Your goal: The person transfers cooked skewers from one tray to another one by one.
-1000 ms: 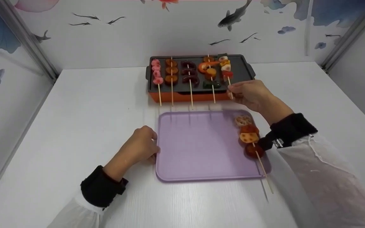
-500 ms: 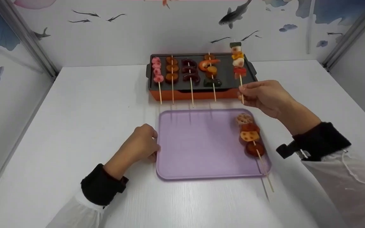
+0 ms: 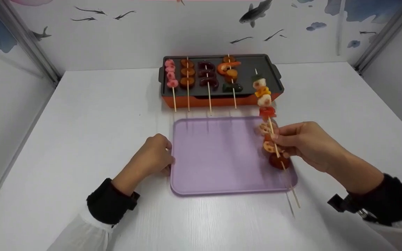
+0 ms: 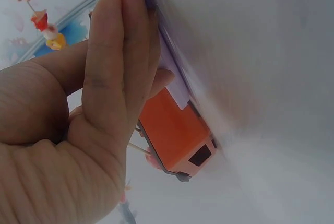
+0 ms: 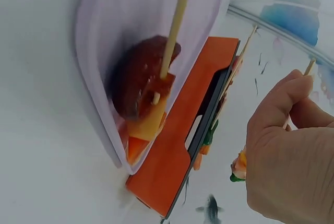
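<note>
Multicoloured chunk-threaded wooden skewer, likely light and stiff, handles best by its bare stick, pinched by the right hand while the left hand grips the lilac tray.

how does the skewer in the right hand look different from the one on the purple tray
The held skewer is up in the air, pinched by the right hand; the tray skewer lies on the purple tray.
Nearest the bare stick, the held skewer has a bright red piece, the tray skewer a dark reddish-brown one.
Both are sticks threaded with several food-like pieces.
</note>
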